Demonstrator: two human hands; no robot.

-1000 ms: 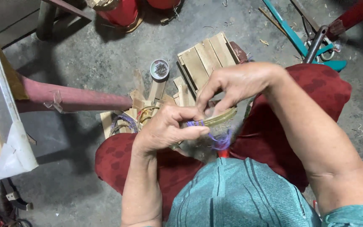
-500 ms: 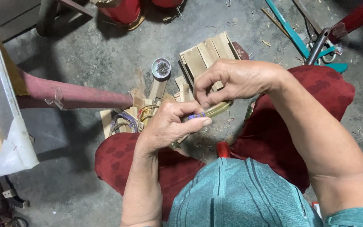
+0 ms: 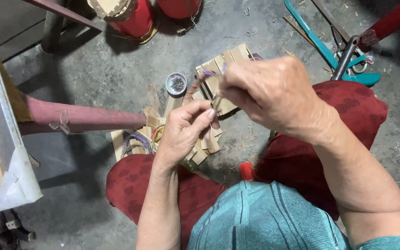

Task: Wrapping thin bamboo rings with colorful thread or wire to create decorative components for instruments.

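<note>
My left hand [image 3: 184, 132] and my right hand [image 3: 267, 90] are raised over my lap, fingertips pinched together on a small piece wrapped with purple thread [image 3: 211, 72]. A beaded red strand [image 3: 193, 90] pokes out to the left of my fingers. What lies between the fingers is mostly hidden. Below them, on the concrete floor, lie flat wooden slats [image 3: 218, 74] and a small round tin [image 3: 176, 84] holding tiny nails.
A dark red pole [image 3: 79, 118] runs in from the left. Red cylinders [image 3: 133, 18] stand at the top. A teal metal frame [image 3: 322, 46] and scissors [image 3: 348, 58] lie at the upper right. Coiled cords [image 3: 135, 141] rest beside my left knee.
Both hands have lifted toward the camera and the right hand moved right. The bent strip seen earlier is no longer visible; purple thread now shows above my fingers.
</note>
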